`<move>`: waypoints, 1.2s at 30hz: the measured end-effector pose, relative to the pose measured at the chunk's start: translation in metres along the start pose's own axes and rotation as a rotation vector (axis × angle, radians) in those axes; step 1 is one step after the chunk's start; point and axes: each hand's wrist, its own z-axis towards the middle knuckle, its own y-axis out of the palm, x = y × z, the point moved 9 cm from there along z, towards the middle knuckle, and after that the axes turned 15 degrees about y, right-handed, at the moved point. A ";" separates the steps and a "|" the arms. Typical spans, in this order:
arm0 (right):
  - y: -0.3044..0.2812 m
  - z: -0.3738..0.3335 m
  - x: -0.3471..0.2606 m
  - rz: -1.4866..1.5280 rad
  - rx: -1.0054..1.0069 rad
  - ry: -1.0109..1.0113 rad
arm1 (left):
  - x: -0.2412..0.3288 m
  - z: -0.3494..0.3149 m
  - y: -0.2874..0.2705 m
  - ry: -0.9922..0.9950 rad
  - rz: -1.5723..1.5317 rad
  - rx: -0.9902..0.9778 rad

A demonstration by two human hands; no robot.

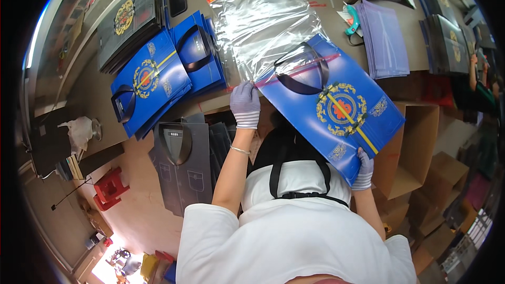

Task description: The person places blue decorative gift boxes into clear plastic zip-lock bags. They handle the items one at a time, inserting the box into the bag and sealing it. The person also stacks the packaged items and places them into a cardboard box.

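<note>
A blue paper gift bag (294, 113) with a black ribbon handle (302, 85) and a gold-and-red round emblem lies tilted across the table's near edge. Its handle end is inside, or beneath, the mouth of a clear plastic bag (263, 21), which has a red line along that mouth and red-and-yellow printed far edges. In a grey glove with a striped cuff, my left hand (244, 104) pinches the plastic bag's left mouth corner, beside the blue bag's edge. My right hand (364, 171), gloved alike, grips the blue bag's near right corner, thumb on top.
More blue gift bags (173, 79) and a stack of dark bags (121, 37) lie at left, near a black phone (178, 0). Lilac sheets (386, 42) and a teal glue gun (353, 20) are at right. Below stand dark bags (184, 179) and an open cardboard box (415, 152).
</note>
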 end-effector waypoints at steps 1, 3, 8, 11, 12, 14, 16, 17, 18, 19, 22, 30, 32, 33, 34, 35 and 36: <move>-0.003 0.003 0.004 0.014 0.010 0.004 | -0.004 -0.001 0.001 -0.011 0.001 0.013; -0.009 0.006 0.007 -0.015 -0.033 0.022 | -0.009 -0.005 0.002 -0.034 0.000 0.028; -0.001 -0.005 -0.005 -0.038 0.042 -0.094 | 0.001 -0.009 0.012 -0.056 0.072 -0.054; -0.001 -0.010 -0.004 -0.047 0.088 -0.111 | -0.016 -0.020 0.029 -0.225 0.033 -0.133; -0.001 -0.012 -0.004 -0.076 0.098 -0.136 | -0.014 -0.019 0.030 -0.218 0.034 -0.117; 0.000 -0.015 -0.005 -0.134 0.116 -0.185 | -0.004 -0.018 0.029 -0.126 0.083 -0.117; -0.001 -0.014 -0.001 -0.178 0.159 -0.210 | 0.013 -0.012 0.025 -0.062 0.052 -0.082; -0.001 -0.012 0.003 -0.200 0.181 -0.221 | 0.026 -0.014 0.028 -0.025 0.023 -0.127; -0.004 -0.002 0.012 -0.192 0.173 -0.208 | 0.043 -0.013 0.028 0.019 -0.008 -0.168; 0.001 0.009 0.019 -0.165 0.141 -0.145 | 0.053 -0.012 0.032 0.061 -0.038 -0.205; 0.019 0.039 0.032 -0.046 0.012 -0.035 | 0.000 -0.040 0.069 -0.508 -0.685 -0.047; 0.021 0.080 0.070 -1.201 -0.482 0.875 | -0.095 -0.060 0.157 -1.197 -0.998 0.064; 0.074 0.130 0.012 -1.787 -0.758 -0.180 | -0.096 -0.035 0.151 -1.096 -0.857 -0.050; 0.102 0.155 -0.029 -1.475 -0.552 -0.104 | -0.101 -0.036 0.146 -1.057 -0.771 -0.112; 0.132 0.174 -0.066 -1.167 -0.357 -0.040 | -0.113 -0.033 0.136 -0.932 -0.668 -0.047; 0.173 0.178 -0.114 -1.162 -0.180 -0.472 | -0.114 -0.030 0.134 -0.925 -0.590 -0.097; 0.178 0.226 -0.134 -1.050 -0.150 -0.413 | -0.108 -0.017 0.133 -0.897 -0.524 -0.152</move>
